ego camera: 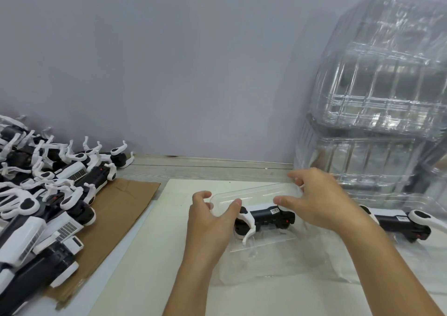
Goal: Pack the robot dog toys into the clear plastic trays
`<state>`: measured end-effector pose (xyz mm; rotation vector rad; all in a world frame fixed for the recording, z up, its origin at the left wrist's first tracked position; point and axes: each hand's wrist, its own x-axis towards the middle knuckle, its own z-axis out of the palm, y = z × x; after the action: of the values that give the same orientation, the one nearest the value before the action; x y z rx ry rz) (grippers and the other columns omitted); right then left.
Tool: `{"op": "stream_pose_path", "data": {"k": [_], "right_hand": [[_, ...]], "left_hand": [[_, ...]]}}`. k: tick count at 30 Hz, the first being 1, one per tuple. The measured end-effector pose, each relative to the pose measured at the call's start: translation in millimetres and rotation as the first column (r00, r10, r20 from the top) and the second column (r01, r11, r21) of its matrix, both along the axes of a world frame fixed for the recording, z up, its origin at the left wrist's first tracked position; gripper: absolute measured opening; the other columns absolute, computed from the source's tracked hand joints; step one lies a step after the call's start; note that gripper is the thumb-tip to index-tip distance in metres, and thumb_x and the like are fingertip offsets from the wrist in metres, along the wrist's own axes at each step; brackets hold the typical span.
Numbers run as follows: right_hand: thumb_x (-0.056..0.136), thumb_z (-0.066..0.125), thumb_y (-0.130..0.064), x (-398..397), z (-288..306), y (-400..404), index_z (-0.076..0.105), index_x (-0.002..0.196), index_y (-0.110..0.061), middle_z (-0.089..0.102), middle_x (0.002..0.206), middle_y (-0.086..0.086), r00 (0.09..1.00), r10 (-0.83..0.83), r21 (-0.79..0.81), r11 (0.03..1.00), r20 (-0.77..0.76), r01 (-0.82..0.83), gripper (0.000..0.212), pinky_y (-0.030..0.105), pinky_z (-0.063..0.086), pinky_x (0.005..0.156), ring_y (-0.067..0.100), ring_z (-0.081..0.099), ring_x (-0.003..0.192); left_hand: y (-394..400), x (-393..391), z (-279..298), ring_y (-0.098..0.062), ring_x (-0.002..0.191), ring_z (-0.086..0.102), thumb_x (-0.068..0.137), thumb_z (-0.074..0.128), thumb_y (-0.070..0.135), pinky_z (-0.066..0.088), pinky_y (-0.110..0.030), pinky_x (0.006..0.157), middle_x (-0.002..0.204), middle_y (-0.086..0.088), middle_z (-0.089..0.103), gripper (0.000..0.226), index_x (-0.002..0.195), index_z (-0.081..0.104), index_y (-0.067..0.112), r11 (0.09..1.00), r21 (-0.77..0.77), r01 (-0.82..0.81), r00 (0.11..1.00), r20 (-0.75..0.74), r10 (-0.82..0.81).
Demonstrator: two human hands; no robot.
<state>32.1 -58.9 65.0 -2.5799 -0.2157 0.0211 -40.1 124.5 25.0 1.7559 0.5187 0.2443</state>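
Two hands closing a clear tray over one toy

Head view. Both hands hold the upper half of a clear tray above a black-and-white toy that lies in the tray's lower half on the white sheet. Left hand: fingers curled round the near-left corner of the upper half. Right hand: thumb and fingers pinching its far-right edge. A second toy lies in a tray just right of the right forearm. Unpacked toys form a pile at left, partly on cardboard. Stacked empty trays stand far right against the wall.

Risk, as judged: a white leg juts out at the toy's near-left side; if the upper half comes down on it, the thin plastic may buckle or fail to seat. Room: bare sheet lies near and left of the tray; the right side is crowded by the second toy and the stack.
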Motion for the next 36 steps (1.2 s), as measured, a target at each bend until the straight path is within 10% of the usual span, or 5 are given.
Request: {"op": "stream_pose_path", "data": {"k": [3,9,21,25,36], "right_hand": [[0.078,0.076,-0.052,-0.7,-0.1,2.8,0.052,0.08,-0.024,0.054,0.093,-0.001,1.0,-0.005,-0.004,1.0,-0.029,0.005,0.037,0.027,0.039,0.067,0.025,0.05,0.1],[0.079,0.079,-0.045,-1.2,-2.4,11.0,0.049,0.14,-0.012,0.049,0.144,0.007,0.995,-0.073,0.042,0.996,-0.063,0.076,0.075,0.039,0.041,0.105,0.026,0.048,0.131],[0.091,0.06,-0.053,0.9,-0.2,2.0,0.051,0.133,-0.007,0.058,0.122,0.005,0.991,0.012,0.086,0.996,-0.136,0.0,0.063,0.03,0.04,0.083,0.021,0.053,0.105],[0.095,0.062,-0.034,3.3,-2.5,3.7,0.069,0.116,-0.02,0.069,0.11,-0.008,0.999,0.041,0.379,0.925,-0.017,-0.031,0.026,0.032,0.048,0.091,0.011,0.062,0.104],[0.079,0.07,-0.059,2.4,-14.3,5.4,0.048,0.116,-0.051,0.07,0.103,0.001,0.976,0.155,0.629,0.777,-0.15,-0.027,0.044,0.032,0.052,0.081,0.015,0.067,0.098]], "left_hand": [[0.2,0.5,-1.5,-0.018,0.122,0.049,0.08,0.071,0.056,0.037,-0.027,0.087,0.14,0.002,0.046,0.08,0.143,0.04,0.018,0.998,0.067,0.005,0.994,-0.109,0.002],[1.1,2.3,-3.9,-0.022,0.122,0.052,0.082,0.07,0.054,0.039,-0.028,0.088,0.139,-0.002,0.051,0.075,0.138,0.047,0.012,0.992,0.122,-0.011,0.991,-0.127,0.027],[5.7,0.0,-2.1,0.003,0.092,0.051,0.074,0.078,0.052,0.035,-0.014,0.062,0.116,0.012,0.047,0.051,0.115,0.054,0.035,0.992,-0.119,-0.033,0.996,0.084,0.043],[9.5,-4.1,5.4,-0.004,0.085,0.064,0.052,0.081,0.063,0.044,-0.023,0.067,0.104,0.006,0.062,0.063,0.108,0.055,0.048,0.97,-0.242,-0.036,0.985,0.155,0.075],[12.2,-1.7,4.2,-0.02,0.099,0.07,0.041,0.087,0.06,0.053,-0.045,0.096,0.111,-0.003,0.069,0.062,0.096,0.058,0.061,0.948,-0.31,-0.074,0.934,0.311,0.174]]}}
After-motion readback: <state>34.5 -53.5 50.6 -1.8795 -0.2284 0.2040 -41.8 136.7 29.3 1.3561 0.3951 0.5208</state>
